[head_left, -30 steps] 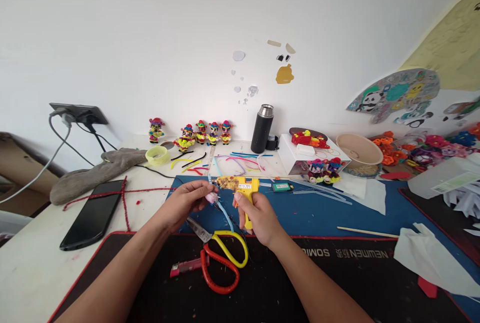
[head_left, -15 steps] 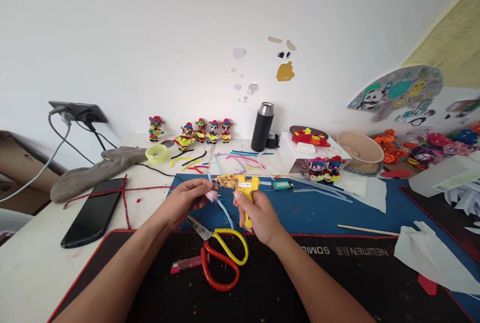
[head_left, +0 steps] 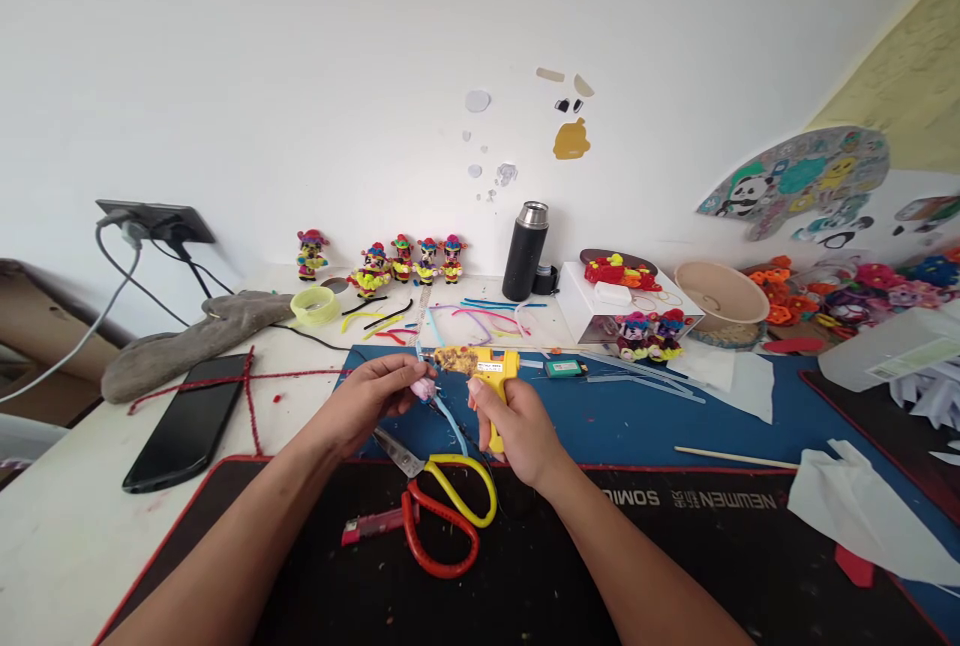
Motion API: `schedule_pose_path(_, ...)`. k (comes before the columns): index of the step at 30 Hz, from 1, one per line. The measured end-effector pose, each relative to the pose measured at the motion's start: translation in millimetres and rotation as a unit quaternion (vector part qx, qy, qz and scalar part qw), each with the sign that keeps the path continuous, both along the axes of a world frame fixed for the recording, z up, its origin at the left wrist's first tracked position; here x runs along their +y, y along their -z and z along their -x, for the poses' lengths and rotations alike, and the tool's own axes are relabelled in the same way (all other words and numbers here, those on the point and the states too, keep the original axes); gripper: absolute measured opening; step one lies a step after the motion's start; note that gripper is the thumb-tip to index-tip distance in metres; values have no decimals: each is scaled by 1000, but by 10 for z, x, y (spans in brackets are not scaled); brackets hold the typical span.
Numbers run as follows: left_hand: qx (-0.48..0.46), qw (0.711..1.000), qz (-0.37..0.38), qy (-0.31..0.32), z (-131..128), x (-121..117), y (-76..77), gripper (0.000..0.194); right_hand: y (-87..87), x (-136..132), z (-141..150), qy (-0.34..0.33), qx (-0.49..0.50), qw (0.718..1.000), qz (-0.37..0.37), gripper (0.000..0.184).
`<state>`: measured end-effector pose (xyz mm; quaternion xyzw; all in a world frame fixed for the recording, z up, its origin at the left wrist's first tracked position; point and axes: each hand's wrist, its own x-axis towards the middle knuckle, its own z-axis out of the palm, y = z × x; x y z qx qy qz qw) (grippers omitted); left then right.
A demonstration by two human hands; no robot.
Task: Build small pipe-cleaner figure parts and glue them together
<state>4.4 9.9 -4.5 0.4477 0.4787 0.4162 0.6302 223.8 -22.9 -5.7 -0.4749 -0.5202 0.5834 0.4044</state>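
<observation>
In my right hand (head_left: pixel 517 426) is a yellow hot glue gun (head_left: pixel 487 374), its stained nozzle pointing left. My left hand (head_left: pixel 382 393) pinches a small pale pink piece (head_left: pixel 423 388) with light blue fuzzy stems, one blue pipe cleaner (head_left: pixel 452 420) trailing down from it. The nozzle tip sits very close to this piece; whether they touch I cannot tell. Just below my hands lie scissors (head_left: pixel 442 496) with one yellow and one red handle. A red lighter-like object (head_left: pixel 381 526) is partly beneath the red handle.
Pipe cleaner pieces (head_left: pixel 480 321) and several small figures (head_left: pixel 427 263) stand or lie at the back. A black thermos (head_left: pixel 525 251) is by the wall, right of them a white box (head_left: pixel 600 301). A phone (head_left: pixel 187 426) lies left, scrap paper (head_left: pixel 862 506) right.
Both hands keep nearly the same pose, with the glue gun still at the pink piece. The whole view has shifted only slightly.
</observation>
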Motion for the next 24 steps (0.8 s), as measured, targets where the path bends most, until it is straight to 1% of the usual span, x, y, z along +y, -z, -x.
schedule_pose_path(9,-2,1000,2,6,-12,-7,-1,37,18,5,2,3,-4,1000,-4,56)
schedule_pose_path(16,13,1000,-2,8,-18,-8,-3,38,21,4,-2,5,-4,1000,-13,57)
schedule_pose_path(24,9,1000,6,19,-17,-11,9,36,10,5,7,13,2,1000,-12,58)
